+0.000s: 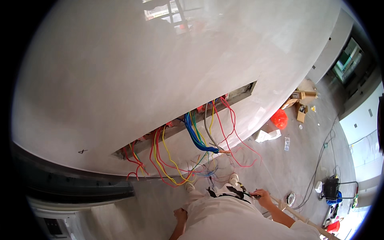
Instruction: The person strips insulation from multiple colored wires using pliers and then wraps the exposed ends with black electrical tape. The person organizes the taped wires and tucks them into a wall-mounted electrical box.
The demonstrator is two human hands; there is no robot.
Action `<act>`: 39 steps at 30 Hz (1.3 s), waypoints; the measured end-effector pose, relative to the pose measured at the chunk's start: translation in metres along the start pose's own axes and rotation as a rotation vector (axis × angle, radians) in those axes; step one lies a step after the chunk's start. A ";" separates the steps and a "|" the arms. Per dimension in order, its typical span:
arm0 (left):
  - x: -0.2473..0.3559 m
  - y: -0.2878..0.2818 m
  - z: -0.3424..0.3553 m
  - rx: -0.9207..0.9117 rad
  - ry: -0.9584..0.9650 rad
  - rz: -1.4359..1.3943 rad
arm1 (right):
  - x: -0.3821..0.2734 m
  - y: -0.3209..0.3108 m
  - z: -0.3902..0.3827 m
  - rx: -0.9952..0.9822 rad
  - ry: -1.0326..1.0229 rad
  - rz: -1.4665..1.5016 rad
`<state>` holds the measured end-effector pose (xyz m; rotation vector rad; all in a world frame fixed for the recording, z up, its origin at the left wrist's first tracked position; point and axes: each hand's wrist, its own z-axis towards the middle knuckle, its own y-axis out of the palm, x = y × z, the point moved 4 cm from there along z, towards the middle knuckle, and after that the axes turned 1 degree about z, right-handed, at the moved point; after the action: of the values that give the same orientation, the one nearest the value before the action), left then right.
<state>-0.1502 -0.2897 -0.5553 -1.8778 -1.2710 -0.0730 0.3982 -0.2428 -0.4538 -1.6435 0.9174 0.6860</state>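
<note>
From a long slot (244, 95) cut low in the pale wall hang several electrical wires. A thick bundle of blue wires (194, 134) ends in bare copper strands. Red wires (230, 138) droop to its right, and yellow wires (166, 150) hang to its left. At my right hip, my right hand (262, 197) is closed on a small dark object, too small to name, beside the black straps (236, 193) at my waist. My left hand (181, 216) hangs low by my left side with curled fingers, away from the wires; nothing shows in it.
Thin wire offcuts (210, 172) lie around my shoes. Farther right are a red plastic bag (279, 119), cardboard boxes (301, 112) and white packaging (268, 136). A black cable (320, 164) crosses the floor toward a black-framed item (331, 188). A pale pole (306, 220) stands beside my right arm.
</note>
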 end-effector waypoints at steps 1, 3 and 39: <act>0.034 -0.027 -0.022 -0.018 0.051 -0.033 | 0.003 0.007 -0.004 0.039 0.000 0.018; 0.050 -0.047 -0.033 -0.028 0.035 -0.132 | -0.002 0.023 -0.001 0.016 0.039 -0.077; 0.341 -0.033 -0.190 -0.353 0.268 -0.801 | -0.042 -0.019 0.040 -0.123 -0.116 0.046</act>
<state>0.0613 -0.1601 -0.2524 -1.4423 -1.8149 -0.9879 0.3928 -0.1927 -0.4198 -1.6755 0.8462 0.8753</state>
